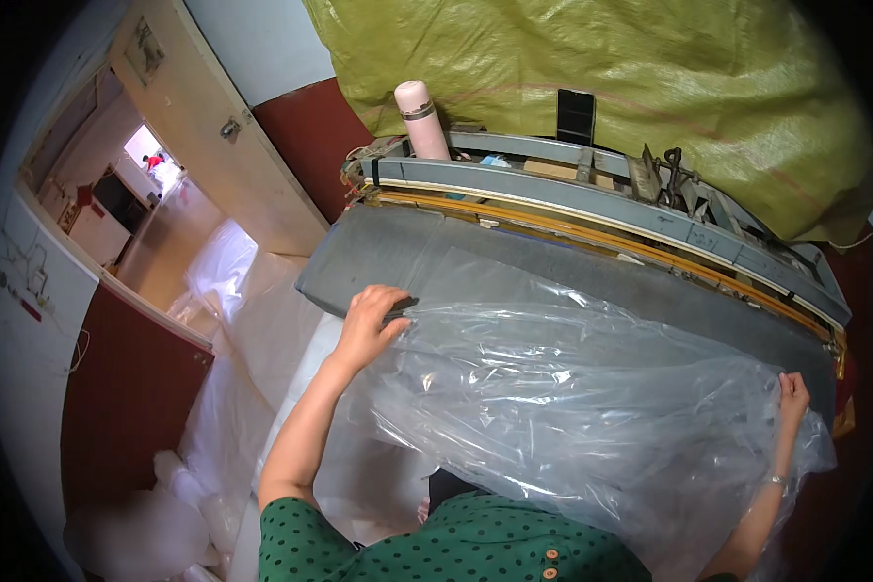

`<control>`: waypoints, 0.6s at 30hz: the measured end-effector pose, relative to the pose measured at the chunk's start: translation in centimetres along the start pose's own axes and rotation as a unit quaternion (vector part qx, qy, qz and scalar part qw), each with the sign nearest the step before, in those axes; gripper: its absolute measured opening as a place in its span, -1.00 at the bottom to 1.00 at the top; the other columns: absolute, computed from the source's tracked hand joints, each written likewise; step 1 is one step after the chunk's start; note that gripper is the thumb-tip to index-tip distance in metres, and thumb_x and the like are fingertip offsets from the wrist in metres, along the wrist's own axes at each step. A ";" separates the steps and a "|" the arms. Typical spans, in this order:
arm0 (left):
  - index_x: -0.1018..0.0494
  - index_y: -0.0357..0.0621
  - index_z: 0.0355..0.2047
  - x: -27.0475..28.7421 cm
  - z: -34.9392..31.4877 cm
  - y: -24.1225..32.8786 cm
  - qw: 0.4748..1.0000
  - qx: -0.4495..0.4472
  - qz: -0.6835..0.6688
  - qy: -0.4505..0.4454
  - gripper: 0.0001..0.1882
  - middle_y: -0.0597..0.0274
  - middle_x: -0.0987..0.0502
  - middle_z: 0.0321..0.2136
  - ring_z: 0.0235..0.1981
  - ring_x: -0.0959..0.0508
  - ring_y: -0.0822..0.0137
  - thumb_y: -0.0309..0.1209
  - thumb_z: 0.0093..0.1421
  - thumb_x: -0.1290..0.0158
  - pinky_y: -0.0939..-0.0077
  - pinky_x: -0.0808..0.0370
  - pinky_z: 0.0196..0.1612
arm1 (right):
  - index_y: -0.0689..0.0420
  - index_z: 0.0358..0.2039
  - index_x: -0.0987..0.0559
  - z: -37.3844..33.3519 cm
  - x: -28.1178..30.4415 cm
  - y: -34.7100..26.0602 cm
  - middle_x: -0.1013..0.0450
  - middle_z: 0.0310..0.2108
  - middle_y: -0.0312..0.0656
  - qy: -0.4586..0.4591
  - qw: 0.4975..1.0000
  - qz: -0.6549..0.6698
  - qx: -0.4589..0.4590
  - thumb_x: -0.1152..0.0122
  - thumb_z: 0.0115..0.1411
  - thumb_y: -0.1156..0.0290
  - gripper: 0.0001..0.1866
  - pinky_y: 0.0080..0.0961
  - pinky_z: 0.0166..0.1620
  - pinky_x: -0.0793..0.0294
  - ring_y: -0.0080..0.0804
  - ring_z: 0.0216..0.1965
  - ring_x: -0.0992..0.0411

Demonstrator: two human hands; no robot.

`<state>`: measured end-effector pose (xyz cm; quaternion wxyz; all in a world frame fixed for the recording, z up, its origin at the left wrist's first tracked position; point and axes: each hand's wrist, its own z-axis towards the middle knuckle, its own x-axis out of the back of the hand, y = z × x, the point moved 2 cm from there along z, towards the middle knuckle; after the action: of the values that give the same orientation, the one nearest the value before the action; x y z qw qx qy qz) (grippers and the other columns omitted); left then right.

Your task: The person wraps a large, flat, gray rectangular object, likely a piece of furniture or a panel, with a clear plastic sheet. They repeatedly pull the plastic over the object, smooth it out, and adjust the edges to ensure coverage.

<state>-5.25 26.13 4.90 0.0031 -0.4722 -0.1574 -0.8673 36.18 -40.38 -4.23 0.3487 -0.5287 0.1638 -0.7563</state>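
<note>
A wide, crumpled sheet of clear plastic film [524,369] spreads across the grey-topped work surface [359,254] and hangs over its near edge toward me. At the film's left edge is my left hand [369,322], with thumb and fingers apart and curved; whether its fingertips touch the film I cannot tell. Far to the right, my right hand [793,393] pinches the film's right edge between closed fingers. The film covers part of my right forearm.
Behind the surface runs a long metal-framed machine [592,204] with a yellow-orange bar. A pink flask [421,121] and a dark phone [575,117] stand at its back, before a yellow-green woven sheet [630,58]. More clear plastic [252,330] lies left, near an open door [213,116].
</note>
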 end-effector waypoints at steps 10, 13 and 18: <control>-0.44 -0.18 -0.45 -2.2 1.8 -4.9 0.921 0.167 -0.266 -0.232 -0.91 0.32 -0.50 -0.50 -0.39 -0.44 0.43 -0.45 0.03 -0.09 0.57 -0.34 -0.32 | 0.24 -0.59 -0.35 -0.1 0.0 -0.6 -0.18 -0.72 -0.32 0.003 0.999 -0.037 0.021 -0.13 0.10 0.39 -0.76 -0.62 -0.53 -0.17 -0.61 -0.62 -0.11; -0.43 -0.19 -0.46 -2.2 2.5 -5.3 0.876 0.253 -0.353 -0.209 -0.94 0.33 -0.50 -0.49 -0.45 -0.43 0.52 -0.46 0.09 -0.04 0.63 -0.36 -0.34 | 0.24 -0.60 -0.35 -0.1 0.1 -0.6 -0.17 -0.72 -0.32 0.002 0.999 -0.036 0.016 -0.14 0.10 0.39 -0.76 -0.62 -0.54 -0.16 -0.61 -0.63 -0.10; -0.40 -0.16 -0.52 -2.8 5.6 -4.8 0.813 0.354 -0.437 -0.153 -0.92 0.29 -0.51 -0.58 -0.62 -0.45 0.48 -0.49 0.08 0.07 0.56 -0.35 -0.53 | 0.22 -0.61 -0.35 -0.4 0.4 -1.3 -0.13 -0.74 -0.34 0.012 0.999 -0.036 0.024 -0.15 0.09 0.38 -0.75 -0.63 -0.57 -0.11 -0.64 -0.64 -0.07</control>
<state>0.12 31.80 4.13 -0.2334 -0.4463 -0.6415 -0.5786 35.25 -39.74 -3.30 0.3319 -0.5166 0.1307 -0.7784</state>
